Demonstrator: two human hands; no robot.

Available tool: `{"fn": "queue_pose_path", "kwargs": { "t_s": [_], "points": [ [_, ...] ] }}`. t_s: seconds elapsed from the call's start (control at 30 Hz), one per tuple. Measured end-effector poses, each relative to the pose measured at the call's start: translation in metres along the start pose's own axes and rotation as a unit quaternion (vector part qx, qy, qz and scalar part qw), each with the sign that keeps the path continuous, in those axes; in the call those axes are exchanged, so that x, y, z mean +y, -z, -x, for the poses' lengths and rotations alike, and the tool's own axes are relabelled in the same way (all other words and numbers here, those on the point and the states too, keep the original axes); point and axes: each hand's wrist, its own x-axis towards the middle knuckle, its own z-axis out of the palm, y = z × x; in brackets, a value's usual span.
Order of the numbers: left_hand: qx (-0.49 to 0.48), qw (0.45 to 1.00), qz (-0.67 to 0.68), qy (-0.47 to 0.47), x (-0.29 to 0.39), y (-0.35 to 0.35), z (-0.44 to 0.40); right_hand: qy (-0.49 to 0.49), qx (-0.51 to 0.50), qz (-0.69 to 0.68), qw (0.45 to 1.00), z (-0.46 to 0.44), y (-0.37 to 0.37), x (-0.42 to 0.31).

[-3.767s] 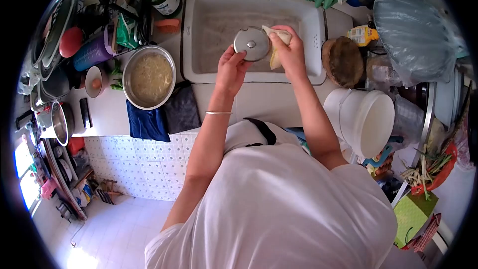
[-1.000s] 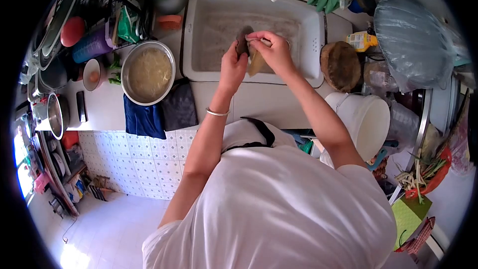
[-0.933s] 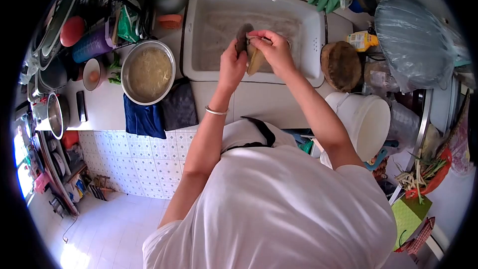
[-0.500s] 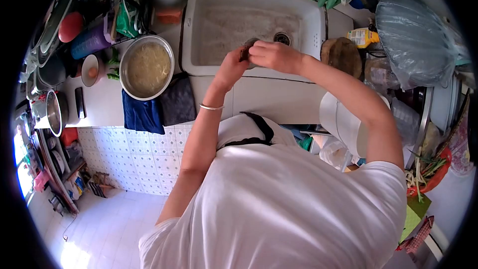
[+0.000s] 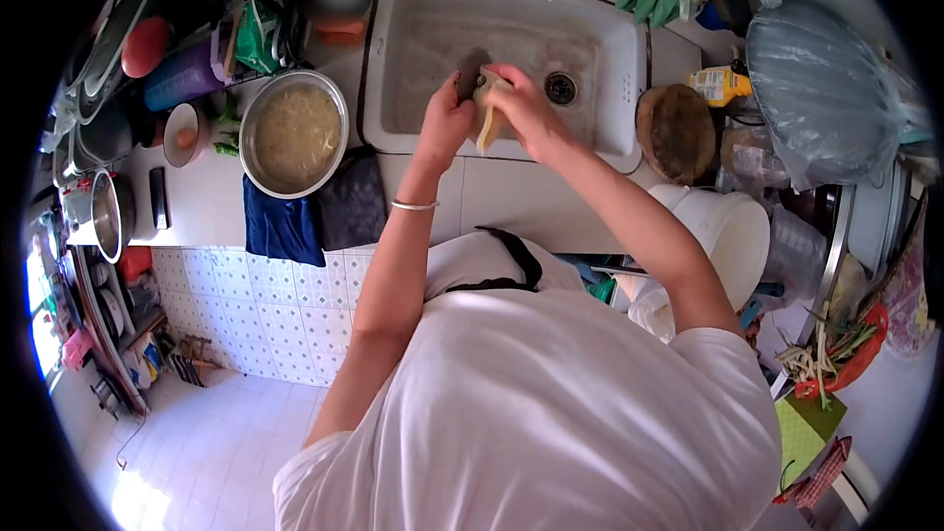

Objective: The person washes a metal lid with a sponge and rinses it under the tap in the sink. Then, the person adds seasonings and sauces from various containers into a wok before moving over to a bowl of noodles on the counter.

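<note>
"Where is the round grey metal lid (image 5: pixel 473 73)?"

"Above the white rectangular sink (image 5: pixel 423 44), near its front edge, tilted nearly edge-on. The left hand (image 5: pixel 449 121) holds it, thumb toward the body."

"And the right hand (image 5: pixel 529 114)?"

"Its fingers are closed on a soft yellowish cloth (image 5: pixel 488 118) beside the lid's face; a corner dangles below. Some fingertips are hidden."

"What is in the sink?"

"A round dark drain (image 5: pixel 560 88) shows in its floor, to the right of the 2 hands."

"And on the pale tiled counter (image 5: pixel 511 199)?"

"By the sink's left edge, a wide round stainless-steel bowl (image 5: pixel 245 141) holds cloudy yellowish liquid (image 5: pixel 294 133) with pale shreds. Farther left, a small white bowl (image 5: pixel 178 118) contains 1 brownish egg (image 5: pixel 186 139)."

"Any container on the other side?"

"A large white plastic bucket (image 5: pixel 739 241) near the counter's front edge, past the sink's front right corner, partly behind the right forearm; its contents cannot be made out. Beyond it, a red container (image 5: pixel 868 352) carries green and pale stalks (image 5: pixel 821 359)."
</note>
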Motion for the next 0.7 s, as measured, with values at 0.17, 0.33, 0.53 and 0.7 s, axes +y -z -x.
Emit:
{"fn": "queue_pose_path", "kwargs": {
  "t_s": [0.17, 0.33, 0.53, 0.7],
  "points": [
    [-0.053, 0.982, 0.178, 0.016, 0.002, 0.006, 0.006, 0.308, -0.104, 0.411, 0.852, 0.010, 0.012, 0.010],
    [-0.059, 0.980, 0.184, 0.046, 0.001, 0.005, 0.011, 0.354, -0.174, 0.465, 0.792, 0.005, 0.027, -0.009],
    [-0.038, 0.930, 0.348, 0.110, 0.015, 0.000, 0.016, 0.313, -0.009, 0.485, 0.817, 0.008, 0.026, -0.050],
    [-0.080, 0.924, 0.363, 0.091, 0.009, -0.005, 0.014, 0.388, -0.109, 0.488, 0.774, 0.015, 0.014, -0.015]
  ]
}}
